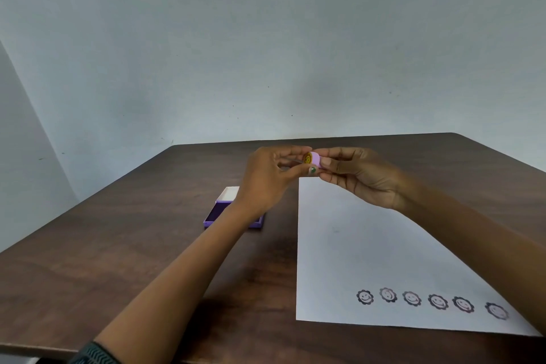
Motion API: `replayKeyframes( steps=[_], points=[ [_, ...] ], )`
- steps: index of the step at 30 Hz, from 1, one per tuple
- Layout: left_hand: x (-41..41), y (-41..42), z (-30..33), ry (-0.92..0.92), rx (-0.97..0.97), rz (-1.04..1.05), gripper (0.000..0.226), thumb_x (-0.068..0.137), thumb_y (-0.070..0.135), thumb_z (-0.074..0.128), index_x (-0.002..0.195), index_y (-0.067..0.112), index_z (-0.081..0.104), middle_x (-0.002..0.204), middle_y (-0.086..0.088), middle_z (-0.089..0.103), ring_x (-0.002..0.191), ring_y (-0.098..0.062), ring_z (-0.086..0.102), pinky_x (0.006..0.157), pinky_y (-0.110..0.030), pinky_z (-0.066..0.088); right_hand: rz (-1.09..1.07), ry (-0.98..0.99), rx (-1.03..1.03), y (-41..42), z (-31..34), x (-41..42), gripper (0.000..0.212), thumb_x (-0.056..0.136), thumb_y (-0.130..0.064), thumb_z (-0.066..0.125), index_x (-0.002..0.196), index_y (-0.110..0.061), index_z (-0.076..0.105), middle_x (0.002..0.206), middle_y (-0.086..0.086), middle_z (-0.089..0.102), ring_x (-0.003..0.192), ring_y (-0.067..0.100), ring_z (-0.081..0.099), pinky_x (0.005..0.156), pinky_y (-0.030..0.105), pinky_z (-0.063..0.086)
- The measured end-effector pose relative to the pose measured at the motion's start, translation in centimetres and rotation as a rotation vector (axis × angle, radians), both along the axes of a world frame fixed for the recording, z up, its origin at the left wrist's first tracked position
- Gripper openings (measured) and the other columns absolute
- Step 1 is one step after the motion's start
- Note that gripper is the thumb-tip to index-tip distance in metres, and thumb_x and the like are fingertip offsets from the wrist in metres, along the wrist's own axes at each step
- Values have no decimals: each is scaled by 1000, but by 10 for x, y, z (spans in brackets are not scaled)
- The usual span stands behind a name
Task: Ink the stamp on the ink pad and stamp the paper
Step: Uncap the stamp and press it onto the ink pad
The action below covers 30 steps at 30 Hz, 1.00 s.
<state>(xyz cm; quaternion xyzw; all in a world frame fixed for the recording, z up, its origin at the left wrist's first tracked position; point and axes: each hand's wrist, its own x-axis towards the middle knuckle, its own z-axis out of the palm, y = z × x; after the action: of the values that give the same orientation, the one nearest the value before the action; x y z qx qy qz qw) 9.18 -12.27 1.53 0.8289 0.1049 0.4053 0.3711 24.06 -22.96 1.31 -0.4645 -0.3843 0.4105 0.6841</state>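
A small pink stamp (pixel 313 158) with a yellow smiley face on its end is held in the air above the far edge of the paper. My right hand (pixel 359 176) pinches its pink body, and my left hand (pixel 270 179) touches it from the left with fingertips. The white paper (pixel 366 257) lies on the table at the right, with several dark smiley prints in a row near its front edge. The purple ink pad box (pixel 215 214) lies open on the table under my left wrist, which hides most of it.
The brown wooden table (pixel 118 245) stretches to a pale wall behind. The white inside of the ink pad's lid (pixel 229 194) shows just beyond the box. A dark band sits on my left forearm at the bottom edge.
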Motion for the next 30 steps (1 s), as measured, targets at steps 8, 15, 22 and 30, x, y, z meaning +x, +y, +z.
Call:
replayKeyframes(
  steps=[8,15,22,30],
  points=[
    [-3,3,0,-40,-96,-43,25,77,15,74,101,11,73,98,-5,74,90,-6,70,85,-21,53,-103,-115,110,4,-4,-5,24,79,8,61,101,2,66,84,2,77,78,16,73,68,19,58],
    [0,10,-5,-21,-156,-59,16,72,19,78,83,30,74,85,9,75,81,-6,71,80,-20,55,-135,-121,178,0,-3,3,20,78,3,62,94,-5,71,85,1,77,81,13,72,71,18,57],
    [-4,28,-14,404,195,146,24,74,39,74,96,29,74,91,11,74,80,-4,64,74,-26,50,-139,-37,156,-1,-5,7,19,83,5,57,92,-6,69,80,0,77,77,12,73,66,18,57],
    [-8,40,-18,629,546,292,32,76,60,62,94,36,72,92,15,72,93,-6,58,101,-35,24,-158,-51,122,-1,-8,6,18,83,5,57,90,-6,70,77,0,77,75,11,72,68,18,58]
  ],
)
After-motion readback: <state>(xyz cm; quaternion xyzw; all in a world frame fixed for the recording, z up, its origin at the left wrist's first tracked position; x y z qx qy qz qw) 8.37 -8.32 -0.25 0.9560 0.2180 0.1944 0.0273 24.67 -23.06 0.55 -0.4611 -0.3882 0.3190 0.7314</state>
